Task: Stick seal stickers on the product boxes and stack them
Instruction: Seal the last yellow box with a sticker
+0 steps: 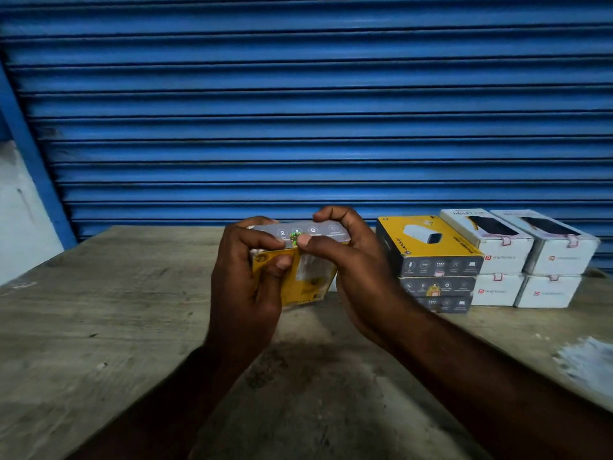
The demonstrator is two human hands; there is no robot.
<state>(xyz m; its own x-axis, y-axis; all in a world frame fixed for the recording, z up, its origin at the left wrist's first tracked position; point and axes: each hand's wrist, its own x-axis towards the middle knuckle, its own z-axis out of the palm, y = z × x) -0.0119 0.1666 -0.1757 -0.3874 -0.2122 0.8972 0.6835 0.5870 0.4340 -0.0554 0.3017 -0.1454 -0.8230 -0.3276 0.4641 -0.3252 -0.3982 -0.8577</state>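
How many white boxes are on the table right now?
4 white boxes, in two side-by-side stacks at the far right: upper left, upper right, lower left, lower right. Others could be hidden behind them.

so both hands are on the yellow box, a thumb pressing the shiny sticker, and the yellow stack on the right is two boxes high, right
Not quite. The head view shows the yellow stack is three boxes high, not two. The rest stands: the left hand and the right hand both hold the yellow box, and the right thumb presses on the shiny sticker.
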